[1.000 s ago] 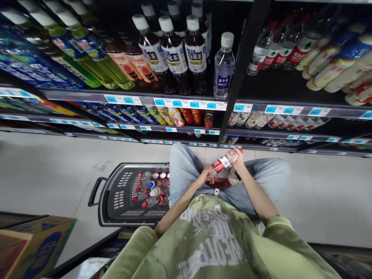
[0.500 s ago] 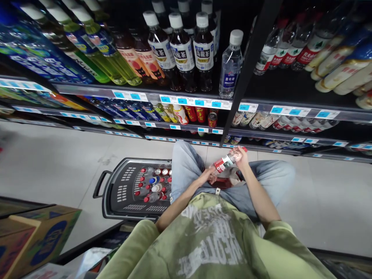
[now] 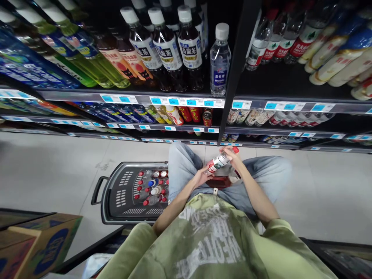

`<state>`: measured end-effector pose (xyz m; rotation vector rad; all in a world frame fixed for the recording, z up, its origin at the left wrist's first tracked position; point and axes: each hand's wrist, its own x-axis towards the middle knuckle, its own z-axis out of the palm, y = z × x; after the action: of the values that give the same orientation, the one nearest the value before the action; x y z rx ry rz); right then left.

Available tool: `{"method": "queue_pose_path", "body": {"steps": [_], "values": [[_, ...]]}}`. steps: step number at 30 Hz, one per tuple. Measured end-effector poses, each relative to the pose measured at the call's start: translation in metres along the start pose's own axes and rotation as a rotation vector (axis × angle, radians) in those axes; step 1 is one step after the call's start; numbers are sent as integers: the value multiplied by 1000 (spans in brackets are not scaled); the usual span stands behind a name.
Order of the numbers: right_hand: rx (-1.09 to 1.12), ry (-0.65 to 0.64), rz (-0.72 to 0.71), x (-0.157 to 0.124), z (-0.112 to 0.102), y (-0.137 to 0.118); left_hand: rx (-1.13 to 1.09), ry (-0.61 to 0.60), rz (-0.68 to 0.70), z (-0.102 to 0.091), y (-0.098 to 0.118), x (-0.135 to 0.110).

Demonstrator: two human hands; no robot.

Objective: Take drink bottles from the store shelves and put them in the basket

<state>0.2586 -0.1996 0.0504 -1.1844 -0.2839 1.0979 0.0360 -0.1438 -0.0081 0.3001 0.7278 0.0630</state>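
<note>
While the person faces the drinks shelving with knees apart, a black shopping basket [image 3: 119,193] stands on the pale tiled floor [image 3: 52,166], close against the person's left knee [image 3: 181,166]. Basket contents: bottles and cans standing upright, seen from above as red, white and blue caps. Beyond the basket, several shelf tiers run across the view, each edged with a strip of blue-and-white price tags [image 3: 186,102]. Above and beyond the basket, the top tier holds dark tea bottles [image 3: 168,50] with white caps. A single clear bottle [image 3: 220,58] stands just to their right, beside a black shelf upright [image 3: 234,77]. On the near side of the basket, to its left, sits a cardboard box [image 3: 43,240].

To the right of the basket, over the lap, both hands hold a water bottle [image 3: 216,162] with a red label and a red cap. The bottle is tilted, cap end raised and pointing away from the basket. Left hand [image 3: 200,179]: fingers curled around the base end, forearm angled inward. Right hand [image 3: 236,159]: fingers closed around the neck end just below the cap, elbow out to the side. A red item [image 3: 219,182] lies on the lap directly under the bottle; its kind cannot be told.
</note>
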Motion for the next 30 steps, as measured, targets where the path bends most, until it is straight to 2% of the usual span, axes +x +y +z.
{"method": "queue_pose_path", "body": {"steps": [4,9,11,15,20,24,28,30], "values": [[-119,-91,-3,-1,5,-5,-89,69,46,1,5,-6],[-345,-342,40,1,-2,-19,-94,102,86,1,10,-12],[-428,-385,12,-1,-5,-21,-84,119,73,1,12,-13],[-523,-421,-101,-8,-2,-21,-69,141,-64,-2,14,-15],[-520,-503,-154,-14,11,-27,22,-87,-353,-8,13,-12],[-538,-478,-92,-15,17,-29,14,-89,-381,-13,6,-9],[-647,-309,-104,-18,22,-26,62,-127,-369,-17,-3,-2],[-700,-240,-114,-20,24,-24,72,-142,-308,-17,-8,1]]}}
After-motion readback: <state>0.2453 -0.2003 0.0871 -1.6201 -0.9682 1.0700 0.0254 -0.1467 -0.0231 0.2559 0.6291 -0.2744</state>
